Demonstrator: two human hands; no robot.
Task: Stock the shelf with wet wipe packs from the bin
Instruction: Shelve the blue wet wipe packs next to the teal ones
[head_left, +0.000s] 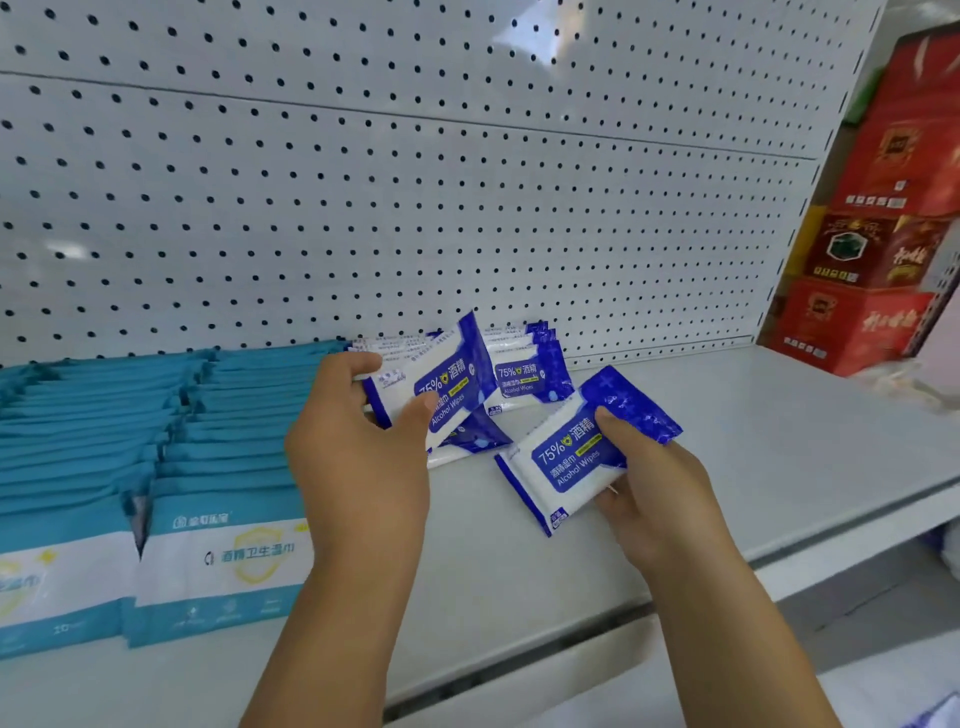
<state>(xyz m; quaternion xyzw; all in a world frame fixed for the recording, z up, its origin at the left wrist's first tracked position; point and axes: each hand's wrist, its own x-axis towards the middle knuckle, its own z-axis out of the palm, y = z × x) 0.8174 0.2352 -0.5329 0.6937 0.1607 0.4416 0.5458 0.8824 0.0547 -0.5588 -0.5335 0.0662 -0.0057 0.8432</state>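
Head view looks down on a white shelf (779, 441) backed by a white pegboard (467, 208). The left hand (358, 447) has its grip closed on a blue-and-white wet wipe pack, the first pack (431, 384): the thumb lies on the printed face and the fingers curl over its left end. This pack is tilted and held up off the shelf.

Just behind it and to its right, a short row of packs (524, 369) of the same kind stands on edge against the pegboard. A flat pack (472, 436) lies on the shelf beneath the held one.

The right hand (654, 493) has its grip pinched on a second pack (566, 457), thumb across the printed face and fingers underneath. It sits at a slant to the right of the flat pack, apart from the first pack; whether it touches the shelf cannot be told.

Teal packs (218, 561) in two overlapping rows fill the left of the shelf, beside the left hand. Red boxes (883, 234) are stacked past the shelf's right end.
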